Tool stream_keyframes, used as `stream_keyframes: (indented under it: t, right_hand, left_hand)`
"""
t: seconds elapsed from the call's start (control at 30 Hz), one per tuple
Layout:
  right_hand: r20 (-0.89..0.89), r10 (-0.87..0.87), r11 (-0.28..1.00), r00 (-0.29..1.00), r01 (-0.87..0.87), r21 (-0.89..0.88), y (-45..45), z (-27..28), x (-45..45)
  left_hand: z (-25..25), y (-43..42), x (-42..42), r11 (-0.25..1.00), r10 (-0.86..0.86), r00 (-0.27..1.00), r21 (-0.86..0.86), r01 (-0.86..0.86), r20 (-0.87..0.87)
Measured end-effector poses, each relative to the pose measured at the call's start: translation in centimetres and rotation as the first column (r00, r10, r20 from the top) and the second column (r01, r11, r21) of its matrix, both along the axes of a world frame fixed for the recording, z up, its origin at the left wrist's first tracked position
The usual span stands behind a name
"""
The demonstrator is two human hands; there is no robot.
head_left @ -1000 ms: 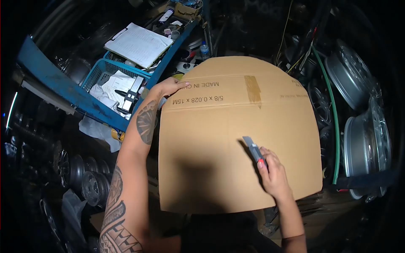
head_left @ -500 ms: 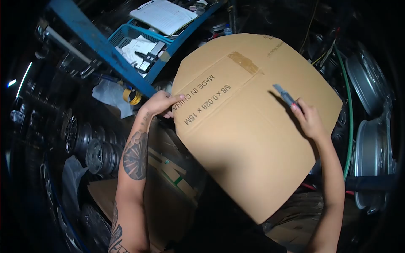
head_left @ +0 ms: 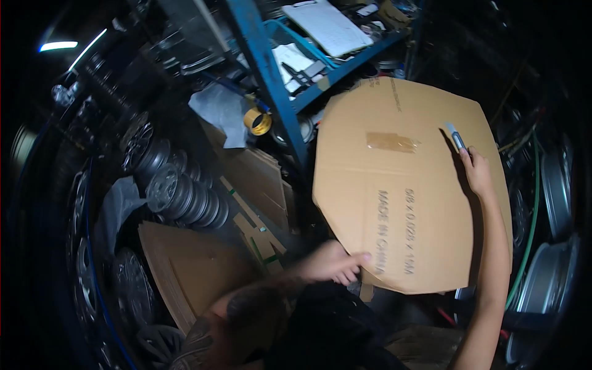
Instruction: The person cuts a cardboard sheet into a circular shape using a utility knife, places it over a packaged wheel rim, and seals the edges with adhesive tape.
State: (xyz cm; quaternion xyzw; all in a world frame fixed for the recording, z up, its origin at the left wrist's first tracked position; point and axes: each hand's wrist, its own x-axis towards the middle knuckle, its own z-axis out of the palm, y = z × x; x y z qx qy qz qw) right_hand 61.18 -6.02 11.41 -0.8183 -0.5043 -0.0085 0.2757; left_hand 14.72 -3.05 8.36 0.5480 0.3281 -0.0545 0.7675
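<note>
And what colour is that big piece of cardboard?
The cardboard is light brown, shown best in the head view.

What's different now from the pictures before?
The cardboard turned counterclockwise, swinging its printed words from the upper left to the bottom. The left hand moved down with that edge. The view swung left, so the blue shelf appears farther right. Nothing was picked up or dropped: the right hand still holds the knife.

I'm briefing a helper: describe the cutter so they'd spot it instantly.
Find the large cardboard sheet. Over it, the right hand holds the cutter, blade pointing away from the person. Unlike the flat brown tape patch nearby, it is slim and grey.
</note>
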Motion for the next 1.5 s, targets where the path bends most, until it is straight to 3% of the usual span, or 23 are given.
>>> stream_keyframes:
  t: [0.27, 0.37, 0.43, 0.5, 0.57, 0.63, 0.67, 0.7, 0.73, 0.77, 0.8, 0.87, 0.97, 1.13, 1.27, 1.3, 1.33, 1.4, 1.47, 1.5]
  right_hand:
    - [0.012, -0.014, 0.998, 1.000, 0.014, -0.055, 4.1, -0.1, -1.5]
    - [0.052, -0.012, 1.000, 0.999, 0.012, -0.005, 5.8, -1.3, -1.4]
    - [-0.020, -0.025, 0.999, 0.999, 0.024, -0.033, 6.2, -1.0, -2.2]
    - [-0.128, -0.037, 0.999, 0.991, 0.033, -0.033, 6.6, -1.0, -3.1]
    - [-0.173, 0.013, 0.996, 0.985, 0.003, 0.090, 7.0, -2.9, -2.5]
    - [-0.219, 0.076, 0.988, 0.973, -0.044, 0.148, 7.3, -3.3, -2.7]
    - [-0.249, 0.107, 0.989, 0.963, -0.078, 0.122, 7.5, -2.8, -2.7]
    - [-0.280, 0.131, 0.988, 0.951, -0.102, 0.115, 7.6, -2.4, -2.7]
    - [-0.289, 0.161, 0.983, 0.944, -0.126, 0.136, 7.9, -2.7, -2.2]
    - [-0.296, 0.195, 0.976, 0.935, -0.154, 0.156, 8.0, -3.3, -1.7]
    - [-0.332, 0.211, 0.974, 0.920, -0.169, 0.150, 7.8, -3.5, -1.6]
    - [-0.390, 0.256, 0.965, 0.884, -0.209, 0.161, 8.2, -3.4, -1.4]
    - [-0.351, 0.255, 0.962, 0.901, -0.200, 0.185, 8.3, -3.2, -1.9]
    - [-0.379, 0.202, 0.978, 0.903, -0.165, 0.126, 7.6, -1.7, -2.5]
    - [-0.414, 0.133, 0.990, 0.901, -0.106, 0.089, 6.8, -1.2, -2.9]
    - [-0.428, 0.114, 0.993, 0.897, -0.086, 0.084, 6.6, -1.0, -3.1]
    - [-0.438, 0.091, 0.995, 0.894, -0.063, 0.078, 6.2, -0.7, -3.1]
    - [-0.447, 0.065, 0.994, 0.892, -0.020, 0.103, 5.9, -1.2, -3.0]
    - [-0.543, 0.101, 0.983, 0.834, 0.001, 0.185, 6.1, -3.1, -1.7]
    - [-0.664, 0.260, 0.936, 0.701, -0.013, 0.352, 6.0, -3.3, -1.6]
  left_hand:
    - [-2.7, -11.9, 6.7, 0.929, -0.192, 0.970, -0.290, 0.229, 0.150]
    - [-4.9, -15.7, 10.0, 0.894, -0.227, 0.939, -0.327, 0.306, 0.259]
    - [-5.2, -17.0, 10.7, 0.848, -0.304, 0.895, -0.335, 0.411, 0.328]
    - [-2.8, -14.9, 9.1, 0.715, -0.573, 0.702, -0.159, 0.680, 0.423]
    - [-1.2, -12.1, 6.4, 0.696, -0.544, 0.520, 0.007, 0.718, 0.658]
    - [6.2, -4.4, 2.9, 0.820, -0.470, 0.605, 0.065, 0.568, 0.642]
    - [7.2, -1.7, 1.1, 0.913, -0.407, 0.716, 0.222, 0.343, 0.567]
    - [2.7, -0.7, -0.6, 0.877, -0.144, 0.716, 0.424, -0.228, 0.683]
    - [3.4, 1.6, -0.4, 0.533, -0.001, 0.818, 0.693, -0.486, 0.575]
    - [4.1, 3.9, -0.1, 0.134, 0.291, 0.851, 0.862, -0.488, 0.437]
    - [2.2, 6.1, 0.0, 0.130, 0.351, 0.797, 0.817, -0.562, 0.492]
    - [-1.7, 7.4, 1.1, 0.263, 0.386, 0.761, 0.729, -0.632, 0.521]
    - [-4.8, 8.4, 1.4, 0.353, 0.368, 0.709, 0.615, -0.705, 0.602]
    - [-4.8, 8.7, 2.7, 0.561, 0.438, 0.524, 0.233, -0.795, 0.731]
    - [-4.0, 11.0, 1.3, 0.515, 0.312, 0.759, 0.570, -0.641, 0.572]
    - [-2.7, 11.8, 0.0, 0.398, 0.295, 0.920, 0.842, -0.365, 0.260]
    - [-1.9, 13.1, -0.5, 0.269, 0.268, 0.960, 0.950, -0.156, 0.082]
    - [3.8, 13.2, 2.7, 0.075, 0.341, 0.923, 0.984, 0.164, -0.180]
    - [7.9, 14.7, 8.4, -0.122, 0.224, 0.946, 0.957, 0.265, -0.233]
    - [7.2, 16.7, 11.5, -0.203, 0.102, 0.979, 0.960, 0.192, -0.174]
